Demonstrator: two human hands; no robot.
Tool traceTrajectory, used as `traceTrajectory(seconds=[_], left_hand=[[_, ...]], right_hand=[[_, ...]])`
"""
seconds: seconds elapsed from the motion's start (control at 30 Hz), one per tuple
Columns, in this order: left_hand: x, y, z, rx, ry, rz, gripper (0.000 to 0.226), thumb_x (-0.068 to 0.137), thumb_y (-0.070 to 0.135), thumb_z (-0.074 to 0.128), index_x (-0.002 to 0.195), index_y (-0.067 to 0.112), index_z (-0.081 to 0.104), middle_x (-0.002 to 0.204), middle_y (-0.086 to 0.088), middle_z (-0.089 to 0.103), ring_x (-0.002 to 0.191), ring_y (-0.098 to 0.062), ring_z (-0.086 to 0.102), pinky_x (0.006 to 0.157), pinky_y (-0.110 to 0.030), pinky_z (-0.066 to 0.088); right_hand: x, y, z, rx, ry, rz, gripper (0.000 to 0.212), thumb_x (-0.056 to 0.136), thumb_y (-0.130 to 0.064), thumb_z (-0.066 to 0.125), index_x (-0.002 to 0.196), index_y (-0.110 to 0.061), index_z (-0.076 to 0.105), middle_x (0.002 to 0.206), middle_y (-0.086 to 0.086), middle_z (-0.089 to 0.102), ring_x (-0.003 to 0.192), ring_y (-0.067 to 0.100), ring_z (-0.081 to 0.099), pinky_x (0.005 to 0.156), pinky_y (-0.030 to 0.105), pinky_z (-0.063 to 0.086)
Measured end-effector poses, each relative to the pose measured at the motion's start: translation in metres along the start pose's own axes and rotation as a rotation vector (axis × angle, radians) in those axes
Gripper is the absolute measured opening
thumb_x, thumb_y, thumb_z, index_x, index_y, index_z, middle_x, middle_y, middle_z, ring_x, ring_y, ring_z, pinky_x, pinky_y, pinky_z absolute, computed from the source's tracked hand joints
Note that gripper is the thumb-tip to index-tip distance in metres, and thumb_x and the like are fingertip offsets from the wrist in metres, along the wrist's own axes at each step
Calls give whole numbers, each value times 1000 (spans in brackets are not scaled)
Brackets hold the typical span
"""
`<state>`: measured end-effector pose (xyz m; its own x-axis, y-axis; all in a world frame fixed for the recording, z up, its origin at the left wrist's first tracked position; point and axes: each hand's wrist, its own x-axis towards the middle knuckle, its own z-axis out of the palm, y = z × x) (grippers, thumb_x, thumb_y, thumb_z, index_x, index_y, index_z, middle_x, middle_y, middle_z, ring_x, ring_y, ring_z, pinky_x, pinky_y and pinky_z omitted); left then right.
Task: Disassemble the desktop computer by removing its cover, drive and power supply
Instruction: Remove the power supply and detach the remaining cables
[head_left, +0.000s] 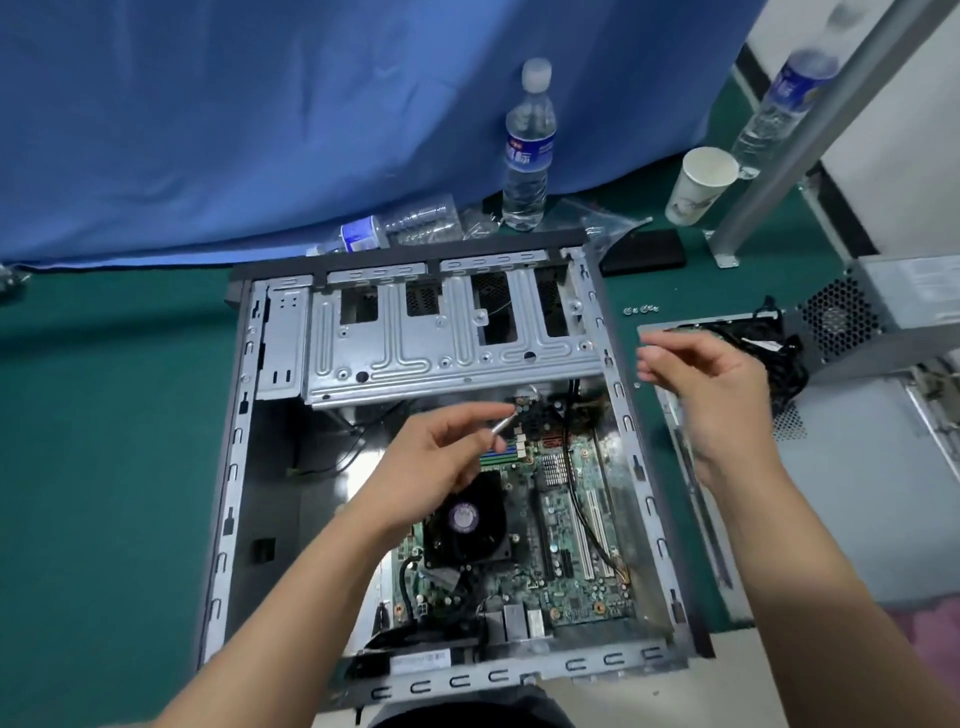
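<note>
Surface: green mat-covered bench (104, 467), blue cloth curtain (208, 130) hung along its far edge, 10 to 1 o'clock.
Case: grey steel desktop computer chassis (234, 467), lying open at centre, cover already off; empty bay at its 8 o'clock corner.
Drive cage: ribbed silver sheet-metal drive bracket (441, 358) spanning the chassis at 12 o'clock; whether a drive sits under it cannot be told.
Left hand: left hand (436, 457) above the green motherboard (571, 545), fingers pinching a slim silver screwdriver shaft (504, 423), tip toward 1 o'clock.
Fan: black square cooler fan (467, 525), under the left wrist.
Step, judged: bracket screws next; seat the tip square, keep it off the board.
Obstruction: black cables (574, 467) cross the board near the tip.
Clutter: clear plastic water bottle with blue label (527, 150), 12 o'clock; white paper cup (698, 184), 1 o'clock.
Right hand: right hand (711, 384), beyond the chassis wall at 2 o'clock, fingers loosely extended, holding nothing.
Loose screws: small silver screws (641, 309) on the mat, 2 o'clock.
Power supply: grey perforated metal power supply box (883, 317), out of the case, 3 o'clock, on a flat grey metal cover panel (857, 493).
</note>
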<state>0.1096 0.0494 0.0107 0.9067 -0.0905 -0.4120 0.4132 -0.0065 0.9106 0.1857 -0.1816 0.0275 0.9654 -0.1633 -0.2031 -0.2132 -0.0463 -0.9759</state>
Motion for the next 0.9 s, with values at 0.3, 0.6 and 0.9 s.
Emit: traceTrajectory(seconds=[0.3,0.6,0.9], left_hand=[[12,-35,17,-150,46,-106,28,93,-3,52,114,14,60,93,-9,73,62,-15,62,57,-21,49],[10,-55,23,-299,133,-108,15,85,9,61,99,6,66,97,-13,73,87,-29,72,64,-20,54],[7,-53,23,-279,150,-98,26,81,10,62,106,6,66,100,-11,73,86,-28,72,64,-21,56]], right_hand=[[50,103,-23,-637,64,175,6,85,2,63,83,-4,63,82,18,67,71,24,62,73,32,52],[69,127,-16,-867,87,130,6,93,-15,55,91,-11,60,77,6,61,75,26,58,66,32,49],[71,133,-10,-898,130,75,10,94,-19,56,101,-14,60,90,11,68,83,29,62,62,31,46]])
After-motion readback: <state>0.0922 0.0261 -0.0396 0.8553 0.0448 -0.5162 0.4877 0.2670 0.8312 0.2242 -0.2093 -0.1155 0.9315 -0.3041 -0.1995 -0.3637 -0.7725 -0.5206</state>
